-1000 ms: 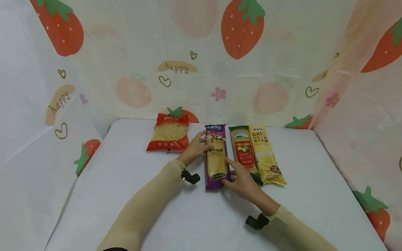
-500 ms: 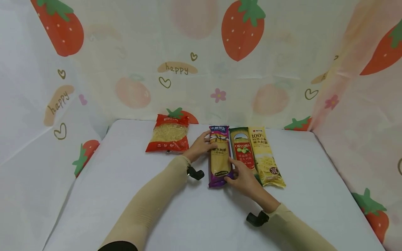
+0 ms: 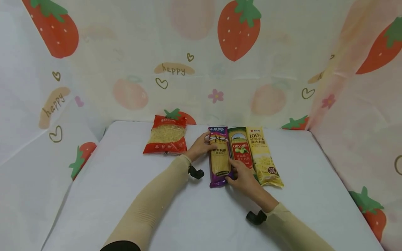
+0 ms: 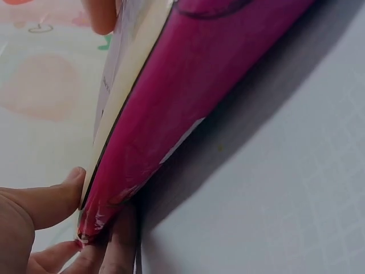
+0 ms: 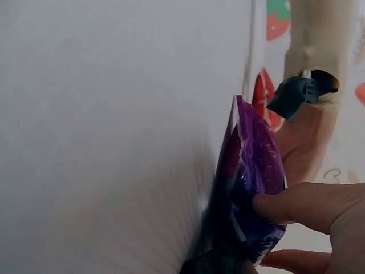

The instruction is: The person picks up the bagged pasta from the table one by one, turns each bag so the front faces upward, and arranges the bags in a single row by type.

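Observation:
A purple pack of spaghetti [image 3: 220, 162] with a clear front lies upright on the white table, its right side against a green pack of spaghetti [image 3: 240, 148]. My left hand [image 3: 200, 148] grips its upper left edge, thumb on top. In the left wrist view, the thumb [image 4: 54, 202] is above the pack's edge and fingers tuck under it. Lower down, my right hand [image 3: 244, 177] holds the right edge near the bottom end. The right wrist view has the right thumb [image 5: 279, 206] pressing the crinkled purple end.
A yellow pasta pack [image 3: 265, 158] lies right of the green one. Farther left, a red bag of pale pasta [image 3: 166, 135] rests near the table's back edge. Strawberry-printed cloth [image 3: 185, 42] walls in the back and sides of the white table [image 3: 194, 223].
Both hands have slid the purple pack to the right, closing the gap to the green pack. Over the last half second it has hardly moved; the head view has shifted slightly.

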